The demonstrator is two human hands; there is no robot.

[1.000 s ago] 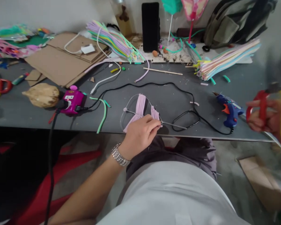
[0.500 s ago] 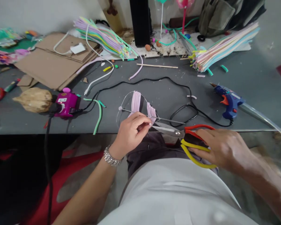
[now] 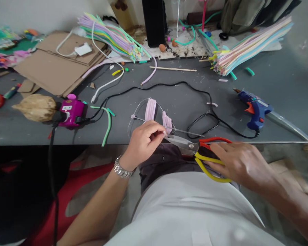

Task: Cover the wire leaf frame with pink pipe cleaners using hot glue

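In the head view, my left hand (image 3: pixel 146 141) is closed in a pinch, with a small pale pink tip showing at its fingertips. It looks like the end of a pink pipe cleaner (image 3: pixel 150 109); strands of this are wound in two bands on a round thin wire frame (image 3: pixel 138 106). A thin grey rod (image 3: pixel 188 132) crosses the frame and passes by my fingers. My right hand (image 3: pixel 237 164) grips the scissors (image 3: pixel 191 146) by their red and yellow handles. The blades lie nearly together, points at my left fingertips. Whether they touch the pink tip is hard to tell.
A blue glue gun (image 3: pixel 256 111) lies at the right, its black cord (image 3: pixel 169 84) looping across the table. Pipe cleaner bundles (image 3: pixel 113 39) lie at the back. A purple socket block (image 3: pixel 71 112), cardboard (image 3: pixel 48 68) and a green strip (image 3: pixel 108 126) are at the left.
The scissor blades have come together, and my right hand has moved slightly left with them. My left hand keeps its pinch. The view has shifted a little.
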